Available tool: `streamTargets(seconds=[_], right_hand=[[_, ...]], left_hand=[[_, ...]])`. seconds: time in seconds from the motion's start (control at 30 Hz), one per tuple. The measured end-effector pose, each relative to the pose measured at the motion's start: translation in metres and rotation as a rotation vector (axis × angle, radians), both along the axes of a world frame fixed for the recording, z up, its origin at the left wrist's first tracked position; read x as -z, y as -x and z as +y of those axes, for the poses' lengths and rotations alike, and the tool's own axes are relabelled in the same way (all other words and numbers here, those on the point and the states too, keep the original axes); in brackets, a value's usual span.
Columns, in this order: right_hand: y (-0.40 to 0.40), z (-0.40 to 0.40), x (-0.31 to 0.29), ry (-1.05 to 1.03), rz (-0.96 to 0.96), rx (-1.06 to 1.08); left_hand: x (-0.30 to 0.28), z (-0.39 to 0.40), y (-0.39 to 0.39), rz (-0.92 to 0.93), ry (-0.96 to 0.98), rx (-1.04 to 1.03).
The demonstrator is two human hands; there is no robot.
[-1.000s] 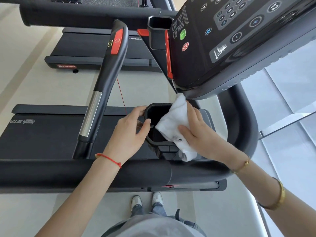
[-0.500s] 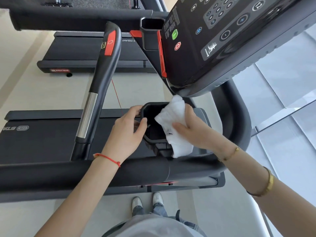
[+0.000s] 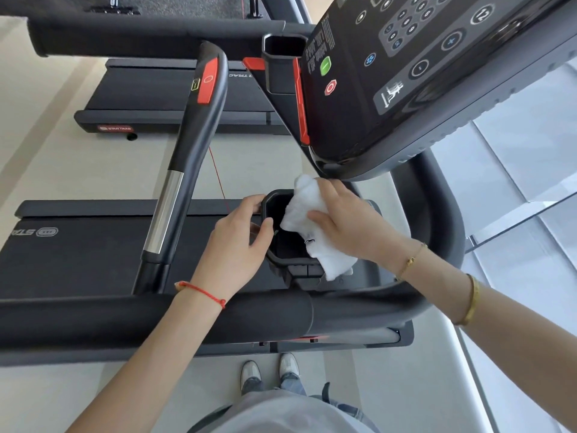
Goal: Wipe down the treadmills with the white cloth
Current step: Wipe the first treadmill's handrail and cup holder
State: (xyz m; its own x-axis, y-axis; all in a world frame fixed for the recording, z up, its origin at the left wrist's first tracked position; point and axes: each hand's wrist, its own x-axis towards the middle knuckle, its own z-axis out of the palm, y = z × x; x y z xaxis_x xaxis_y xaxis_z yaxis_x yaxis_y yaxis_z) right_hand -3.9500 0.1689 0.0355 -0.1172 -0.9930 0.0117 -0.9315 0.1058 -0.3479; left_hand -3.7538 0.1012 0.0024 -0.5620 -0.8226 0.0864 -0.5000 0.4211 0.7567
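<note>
**Op:** I've got the white cloth (image 3: 315,226) bunched in my right hand (image 3: 349,223), thumb and fingers curled round it, pressed vs. the right wall of the cup holder (image 3: 281,257) just under the console (image 3: 437,82). Cloth hangs over the rim, part inside, part trailing outside twd the front handrail (image 3: 218,317).

**Sup:** Left hand?

**Op:** Left hand (image 3: 237,242) grips the holder's left rim, thumb hooked over the near edge, fingers round the far corner. It steadies the holder, w/ no cloth in it.

**Sup:** So the step's the holder interior?

**Op:** I reckon so. To do it well I'd push the cloth deeper, since the bottom is dark and I can't tell if it's reached. Then sweep round all the walls in one loop rather than dabbing one side.

**Sup:** Anything to watch?

**Op:** The loose tail near the handrail. I'd gather it into my palm so a fresh face meets the plastic and nothing drags. Also keep my knuckles clear of the console's lower edge; it's just above my hand. Firm press, slow turn, left hand bracing the rim.

**Sup:** Rest of the machine?

**Op:** Side handle (image 3: 187,145), handrail and console look like they need a pass too, plus the 2nd treadmill (image 3: 175,98) beyond. Prob. early in the job.
</note>
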Motion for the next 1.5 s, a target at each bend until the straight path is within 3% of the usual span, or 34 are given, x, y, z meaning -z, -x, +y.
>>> streamTargets(seconds=[0.27, 0.5, 0.6, 0.8, 0.9, 1.07, 1.33, 1.5], right_hand=[[-0.005, -0.045, 0.001, 0.024, 0.376, -0.293], [-0.001, -0.035, 0.007, 0.08, 0.282, -0.289], [0.006, -0.012, 0.006, 0.056, 0.16, -0.223], [-0.009, 0.04, 0.007, -0.048, -0.489, 0.157], [-0.016, 0.047, 0.015, -0.052, -0.648, 0.277], [-0.003, 0.009, 0.01, -0.061, -0.504, 0.328], [-0.019, 0.041, 0.015, -0.054, -0.539, 0.309], [-0.012, 0.016, 0.005, -0.082, -0.261, 0.235]], left_hand=[[0.001, -0.001, 0.0, 0.013, 0.009, -0.011], [0.002, -0.001, -0.001, 0.017, -0.003, -0.015], [0.001, -0.002, -0.002, 0.019, -0.014, -0.005], [0.002, -0.001, -0.001, 0.029, 0.007, 0.002], [0.002, -0.002, 0.0, 0.026, 0.014, 0.005], [0.002, -0.002, 0.0, 0.006, 0.021, 0.009], [0.001, -0.001, 0.0, 0.022, 0.011, 0.008], [0.0, -0.001, 0.0, 0.02, 0.006, -0.001]])
